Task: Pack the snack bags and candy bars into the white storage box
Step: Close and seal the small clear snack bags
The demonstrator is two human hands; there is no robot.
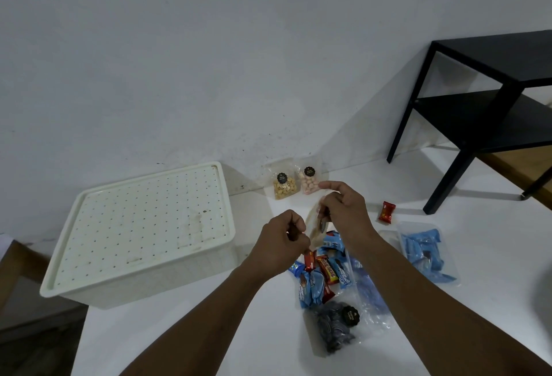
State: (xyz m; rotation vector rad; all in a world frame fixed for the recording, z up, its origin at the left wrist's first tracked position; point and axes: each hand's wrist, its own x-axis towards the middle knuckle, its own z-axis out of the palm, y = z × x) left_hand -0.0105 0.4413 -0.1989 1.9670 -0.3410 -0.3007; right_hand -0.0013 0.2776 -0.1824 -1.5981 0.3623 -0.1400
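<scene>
The white storage box (140, 265) sits at the left with its perforated lid (149, 223) closed. Both hands hold a clear snack bag (314, 226) in the air above a pile of blue and red candy bars (324, 271). My left hand (282, 245) pinches its lower left edge, and my right hand (343, 211) grips its top. Two clear snack bags, one of yellow pieces (284, 186) and one of pink pieces (309, 181), lean against the wall. A bag of dark pieces (334, 328) lies nearest me. A lone red candy (386, 212) lies to the right.
A clear packet of blue-wrapped bars (425, 251) lies at the right on the white table (209, 331). A black two-tier side table (490, 101) stands at the back right. The white wall (209, 62) rises just behind the box.
</scene>
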